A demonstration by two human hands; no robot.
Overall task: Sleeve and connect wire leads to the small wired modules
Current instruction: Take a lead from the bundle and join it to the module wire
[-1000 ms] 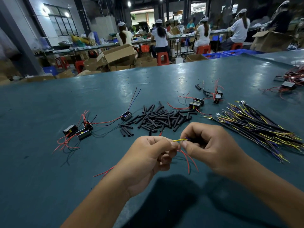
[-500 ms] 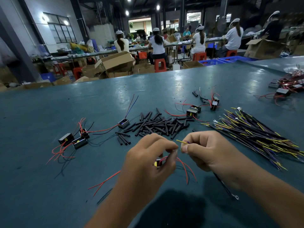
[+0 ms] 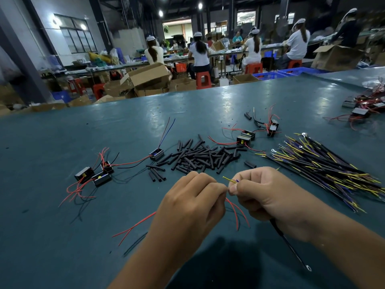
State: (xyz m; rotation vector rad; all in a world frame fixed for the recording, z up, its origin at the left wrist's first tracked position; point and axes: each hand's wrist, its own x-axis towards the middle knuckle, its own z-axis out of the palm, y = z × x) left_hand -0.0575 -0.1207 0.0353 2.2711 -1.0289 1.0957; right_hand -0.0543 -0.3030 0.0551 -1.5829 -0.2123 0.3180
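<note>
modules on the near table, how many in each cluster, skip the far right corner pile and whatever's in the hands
Left cluster: 3
Lone module beside the black sleeve pile: 1
Behind the sleeve pile, near the wire lead bundle: 3
Total: 7

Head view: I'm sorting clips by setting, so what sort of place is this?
Likely a factory assembly hall: capped workers sit at a long bench, cardboard boxes crowd the floor, and sleeves and wire leads lie on the table.
</note>
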